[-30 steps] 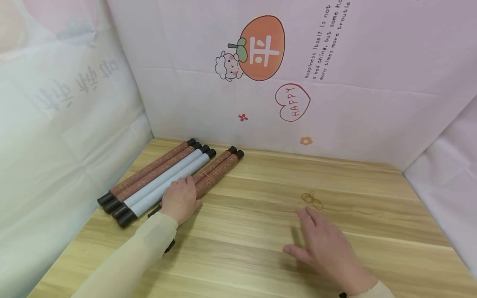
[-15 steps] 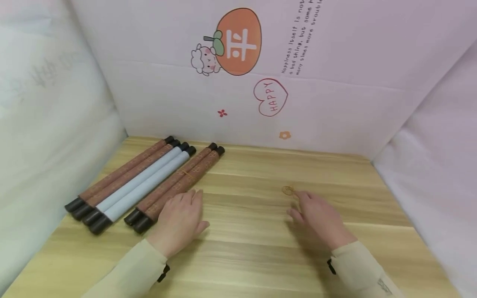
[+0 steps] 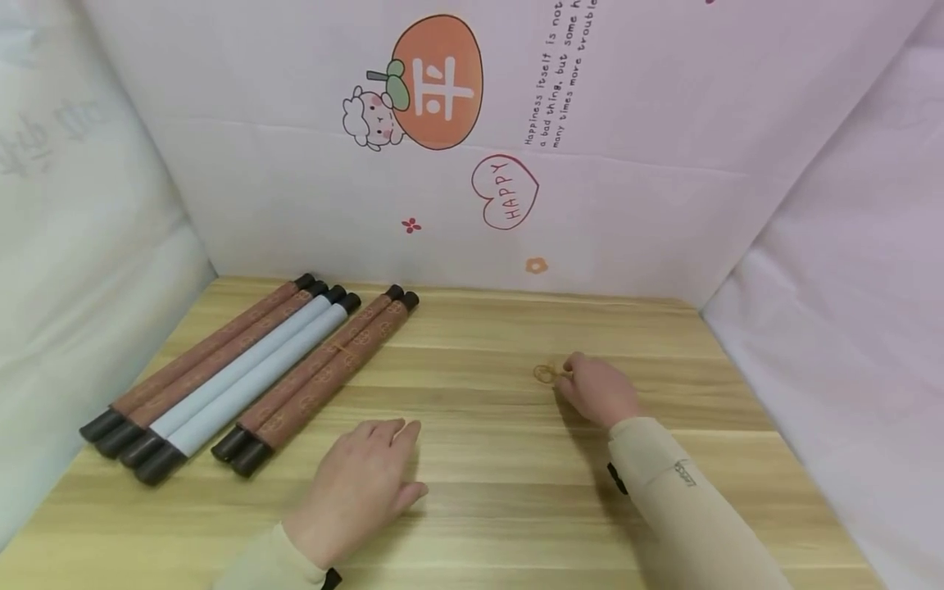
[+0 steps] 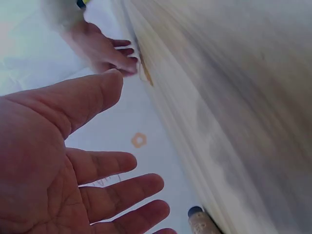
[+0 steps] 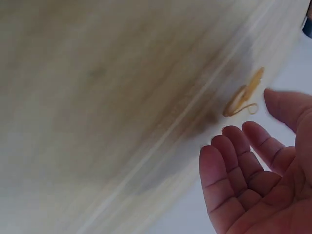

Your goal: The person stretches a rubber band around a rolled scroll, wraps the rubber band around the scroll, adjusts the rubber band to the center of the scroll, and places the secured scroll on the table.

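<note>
Grip of the right hand (image 3: pixel 599 388) stands apart, with a gap between thumb and fingertips; that of the left hand (image 3: pixel 352 485) is apart as well, thumb spread from extended fingers. White printed cloth (image 3: pixel 627 205) walls in the back and both sides of a wood-grain table (image 3: pixel 487 459). Across its left part lie capped tubes, parallel and slanting away: a brown patterned pair (image 3: pixel 215 365) outermost, a pale blue pair (image 3: pixel 253 385) beside it, then another brown pair (image 3: pixel 329 377) with a thin band (image 3: pixel 342 349) across its middle, nearest the left hand. Yellowish rubber bands (image 5: pixel 253 85) lie on the table by the right fingertips, just beyond the gap between thumb and forefinger in the right wrist view. The table's far edge runs behind them along the cloth. Wood surface separates the bands from the nearest tubes, and the two hands are well apart.
</note>
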A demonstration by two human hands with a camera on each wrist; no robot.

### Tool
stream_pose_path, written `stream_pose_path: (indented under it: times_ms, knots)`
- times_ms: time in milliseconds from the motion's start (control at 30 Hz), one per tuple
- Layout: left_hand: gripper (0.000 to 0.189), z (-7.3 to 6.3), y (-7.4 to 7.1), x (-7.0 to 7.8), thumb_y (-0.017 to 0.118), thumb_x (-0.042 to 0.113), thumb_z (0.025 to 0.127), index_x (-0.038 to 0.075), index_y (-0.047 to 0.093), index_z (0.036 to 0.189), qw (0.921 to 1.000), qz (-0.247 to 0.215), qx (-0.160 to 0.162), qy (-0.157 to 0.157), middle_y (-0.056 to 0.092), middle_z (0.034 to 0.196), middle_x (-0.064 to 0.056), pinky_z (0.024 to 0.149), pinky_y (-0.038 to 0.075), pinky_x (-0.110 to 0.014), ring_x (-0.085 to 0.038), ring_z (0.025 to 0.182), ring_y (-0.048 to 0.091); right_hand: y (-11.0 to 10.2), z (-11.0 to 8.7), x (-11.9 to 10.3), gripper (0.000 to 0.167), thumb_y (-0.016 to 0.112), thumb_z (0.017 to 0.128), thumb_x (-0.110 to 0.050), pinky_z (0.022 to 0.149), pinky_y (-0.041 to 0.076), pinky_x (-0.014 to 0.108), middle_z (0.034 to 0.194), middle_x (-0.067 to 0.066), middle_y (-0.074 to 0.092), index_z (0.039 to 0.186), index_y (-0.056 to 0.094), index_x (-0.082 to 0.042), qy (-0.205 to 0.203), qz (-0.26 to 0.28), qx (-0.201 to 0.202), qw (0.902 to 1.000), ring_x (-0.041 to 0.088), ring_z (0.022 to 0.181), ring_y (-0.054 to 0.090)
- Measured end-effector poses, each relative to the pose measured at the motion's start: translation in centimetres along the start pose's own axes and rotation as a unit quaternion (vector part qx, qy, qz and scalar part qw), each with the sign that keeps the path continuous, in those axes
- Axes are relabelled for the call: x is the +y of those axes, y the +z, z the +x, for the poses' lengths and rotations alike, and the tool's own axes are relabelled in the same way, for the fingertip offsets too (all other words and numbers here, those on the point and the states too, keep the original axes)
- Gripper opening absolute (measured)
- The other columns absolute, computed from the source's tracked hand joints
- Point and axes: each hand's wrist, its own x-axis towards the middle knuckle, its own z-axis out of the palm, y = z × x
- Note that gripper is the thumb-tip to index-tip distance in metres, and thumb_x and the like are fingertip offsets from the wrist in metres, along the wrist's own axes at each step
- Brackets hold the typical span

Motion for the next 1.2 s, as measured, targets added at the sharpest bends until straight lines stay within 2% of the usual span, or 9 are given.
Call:
stream_pose_path:
  times_ms: [133, 267, 400, 633, 900, 1200]
  knots:
    - [0.069, -0.4, 0.2, 0.7, 0.082, 0.050, 0.084, 0.002, 0.068, 0.131, 0.9999, -0.015, -0.007, 0.001, 0.073, 0.122, -0.016, 0.091, 0.059, -0.045, -0.032, 0.109, 0.070, 0.4, 1.1, 0.0, 0.047, 0.061, 0.103, -0.039, 0.083, 0.059, 0.050, 0.116, 0.019, 0.073, 0.128, 0.065, 0.000, 0.025, -0.002, -0.027, 0.9993, 0.032, 0.096, 0.071]
    - [0.068, -0.5, 0.5, 1.1, 0.081, 0.051, 0.085, 0.002, 0.067, 0.131, 0.9998, -0.016, -0.002, 0.008, 0.073, 0.123, -0.015, 0.091, 0.059, -0.044, -0.031, 0.110, 0.070, 0.6, 1.7, -0.1, 0.036, 0.060, 0.104, -0.035, 0.072, 0.057, 0.041, 0.108, 0.012, 0.074, 0.123, 0.068, -0.005, 0.037, -0.008, -0.035, 0.9987, 0.023, 0.084, 0.066]
    - [0.067, -0.5, 0.6, 1.2, 0.082, 0.050, 0.084, 0.003, 0.069, 0.129, 0.9997, -0.013, 0.013, 0.016, 0.074, 0.121, -0.014, 0.091, 0.059, -0.043, -0.030, 0.108, 0.070, 0.5, 1.7, 0.0, 0.027, 0.059, 0.105, -0.028, 0.067, 0.053, 0.037, 0.101, 0.008, 0.072, 0.118, 0.069, -0.007, 0.040, -0.009, -0.034, 0.9985, 0.020, 0.078, 0.061]
    - [0.065, -0.6, 0.7, 1.2, 0.082, 0.048, 0.084, 0.003, 0.069, 0.129, 0.9995, -0.024, 0.016, 0.017, 0.074, 0.120, -0.014, 0.090, 0.059, -0.044, -0.029, 0.106, 0.070, -0.1, 1.3, 0.6, 0.028, 0.053, 0.105, -0.026, 0.067, 0.052, 0.037, 0.096, 0.008, 0.071, 0.112, 0.069, -0.005, 0.039, 0.045, -0.022, 0.9980, 0.020, 0.077, 0.061]
    - [0.064, -0.2, 0.5, 1.1, 0.082, 0.046, 0.086, 0.002, 0.068, 0.130, 0.9988, -0.050, 0.003, 0.002, 0.074, 0.120, -0.012, 0.092, 0.059, -0.043, -0.029, 0.108, 0.070, -1.0, 0.6, 1.3, 0.042, 0.045, 0.109, -0.030, 0.083, 0.055, 0.046, 0.120, 0.018, 0.069, 0.131, 0.063, 0.001, 0.044, 0.117, -0.013, 0.9920, 0.027, 0.095, 0.064]
    - [0.062, 0.1, 0.4, 1.0, 0.082, 0.044, 0.087, 0.002, 0.068, 0.130, 0.9978, -0.065, 0.002, -0.007, 0.074, 0.121, -0.012, 0.092, 0.059, -0.043, -0.028, 0.108, 0.070, -2.0, 0.0, 1.9, 0.045, 0.042, 0.109, -0.031, 0.082, 0.053, 0.043, 0.115, 0.017, 0.068, 0.133, 0.061, 0.003, 0.045, 0.144, 0.000, 0.9885, 0.027, 0.096, 0.061]
